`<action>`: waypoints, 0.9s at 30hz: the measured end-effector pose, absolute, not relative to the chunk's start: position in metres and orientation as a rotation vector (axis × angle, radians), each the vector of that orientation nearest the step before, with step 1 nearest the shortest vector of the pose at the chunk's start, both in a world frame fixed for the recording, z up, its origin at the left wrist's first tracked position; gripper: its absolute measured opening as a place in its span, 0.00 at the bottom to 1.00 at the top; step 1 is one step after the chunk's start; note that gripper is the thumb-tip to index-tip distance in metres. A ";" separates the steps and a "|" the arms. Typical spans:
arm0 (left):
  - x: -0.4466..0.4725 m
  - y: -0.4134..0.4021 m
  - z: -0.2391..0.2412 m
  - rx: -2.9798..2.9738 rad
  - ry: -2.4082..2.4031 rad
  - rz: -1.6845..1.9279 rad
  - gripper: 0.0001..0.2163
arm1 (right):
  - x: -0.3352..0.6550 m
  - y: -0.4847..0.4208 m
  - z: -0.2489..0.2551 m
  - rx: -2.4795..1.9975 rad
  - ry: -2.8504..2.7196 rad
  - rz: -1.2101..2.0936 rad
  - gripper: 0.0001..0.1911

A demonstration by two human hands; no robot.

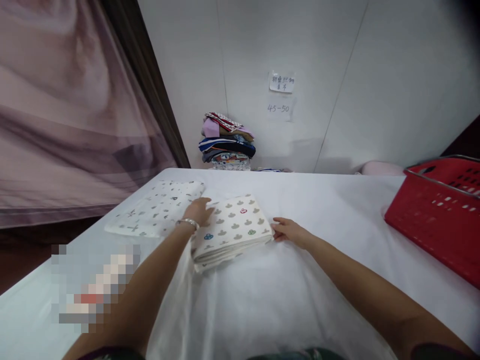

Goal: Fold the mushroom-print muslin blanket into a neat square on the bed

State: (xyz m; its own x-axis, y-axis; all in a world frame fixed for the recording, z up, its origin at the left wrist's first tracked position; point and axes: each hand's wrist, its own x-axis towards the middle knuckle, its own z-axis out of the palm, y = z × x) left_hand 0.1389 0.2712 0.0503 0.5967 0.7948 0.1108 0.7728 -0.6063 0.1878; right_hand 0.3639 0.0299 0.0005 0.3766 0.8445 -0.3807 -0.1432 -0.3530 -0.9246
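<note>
A folded cream cloth (236,220) with grey mushroom shapes and a few coloured ones lies on the white table, its stacked layers showing along the near edge. My left hand (198,212), with a bracelet at the wrist, rests at the cloth's left edge, fingers apart. At the right corner, the fingertips of my right hand (291,232) touch the cloth; its fingers are stretched and partly separated. To the left, next to my left hand, lies another folded white cloth (155,207) with small grey-green prints. Thin whitish material (174,295) spreads between my forearms.
A red plastic basket (431,215) stands on the table's right side. Beyond the far edge rises a pile of folded fabrics (227,142) against the wall. A pink curtain (75,110) hangs at left. A blurred patch (99,290) covers something near my left forearm.
</note>
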 end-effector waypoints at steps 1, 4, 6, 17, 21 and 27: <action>0.145 0.255 0.046 2.713 1.236 0.341 0.16 | 0.364 0.024 -0.003 -1.563 -0.579 1.169 0.25; 0.161 0.196 0.033 2.711 0.908 0.463 0.14 | 0.366 0.013 -0.011 -1.519 -0.502 1.205 0.15; 0.172 0.159 0.026 2.761 0.641 0.505 0.16 | 0.364 0.010 -0.015 -1.493 -0.539 1.247 0.12; 0.206 0.122 0.006 2.786 0.877 0.541 0.06 | 0.348 0.016 -0.026 -1.525 -0.741 1.113 0.14; 0.206 0.114 0.005 2.724 0.928 0.608 0.07 | 0.346 0.022 -0.030 -1.583 -0.774 0.982 0.09; 0.205 0.098 0.004 2.830 0.953 0.650 0.16 | 0.347 0.031 -0.033 -1.624 -0.806 0.807 0.03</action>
